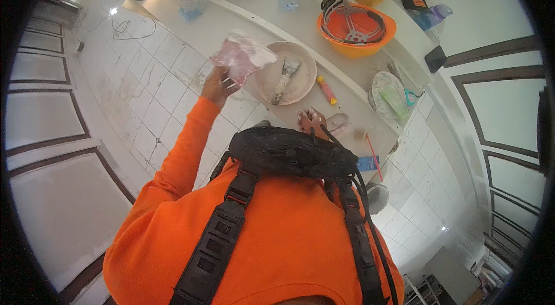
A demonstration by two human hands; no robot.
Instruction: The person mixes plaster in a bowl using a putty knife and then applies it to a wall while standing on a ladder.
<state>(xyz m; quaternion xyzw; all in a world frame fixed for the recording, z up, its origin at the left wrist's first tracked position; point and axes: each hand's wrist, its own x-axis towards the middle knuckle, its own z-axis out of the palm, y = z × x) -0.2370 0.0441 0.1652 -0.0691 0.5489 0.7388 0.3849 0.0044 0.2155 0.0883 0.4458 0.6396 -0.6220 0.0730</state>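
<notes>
At bench (356,92), left of round tray (305,77): pink-and-white sheet (241,58), grasped by left hand (218,85); right hand (312,121) near tray, fingers curled, whether holding anything cannot tell; in tray, white-smeared elongated implement (285,80); right of tray, red-and-yellow tube (326,90); beyond, upturned orange helmet (356,48).

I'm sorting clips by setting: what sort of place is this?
Probably a room under renovation or finishing: an orange hard hat lies upturned on the counter, a white-smeared tool lies in a round pan, and the tiled floor looks dirty.
</notes>
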